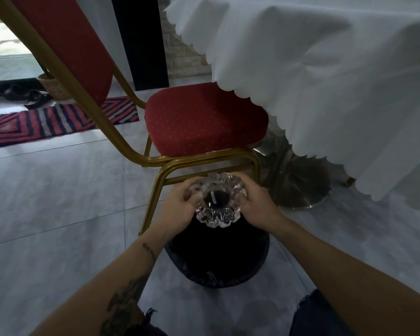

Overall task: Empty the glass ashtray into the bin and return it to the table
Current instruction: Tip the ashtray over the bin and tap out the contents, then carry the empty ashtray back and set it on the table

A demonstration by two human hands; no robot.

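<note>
- Your glass ashtray [217, 200] is clear, thick and round, with a scalloped, lobed rim and cut patterns showing on the near lobes.
- Its middle reads dark, with a small pale fleck in it; you cannot tell whether that is content or the bin seen through the glass.
- You hold it in the air directly above the black bin [217, 260], which stands on the grey tiled floor [58, 202] just in front of the red chair [204, 120] with the gold frame.
- Your left hand [177, 209] grips the ashtray's left rim, fingers [192, 190] curled closed on the glass.
- Your right hand [257, 204] grips the right rim the same way, its fingers wrapped on the lobes.
- The table [325, 81], draped in a white scallop-edged cloth, stands up and to the right, well apart from the ashtray.
</note>
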